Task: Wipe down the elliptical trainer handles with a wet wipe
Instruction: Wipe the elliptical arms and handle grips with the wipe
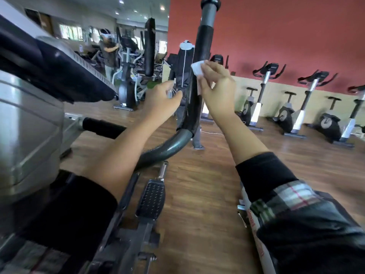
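Three exercise bikes [292, 107] line the red wall [276, 32] beyond the handle [199, 76].

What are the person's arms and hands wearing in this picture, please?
Both hands, the left hand and the right hand, are bare: no gloves, and no rings or watch that I can see. Each forearm is bare up to a pushed-up black sleeve, with a plaid shirt cuff in grey, white and red layered above it.

We see a red wall [276, 32] above a pale lower band, with exercise bikes [292, 107] lined along it on a wooden floor [207, 175]. At the left, ceiling spotlights [162, 7] shine above bright windows [71, 32].
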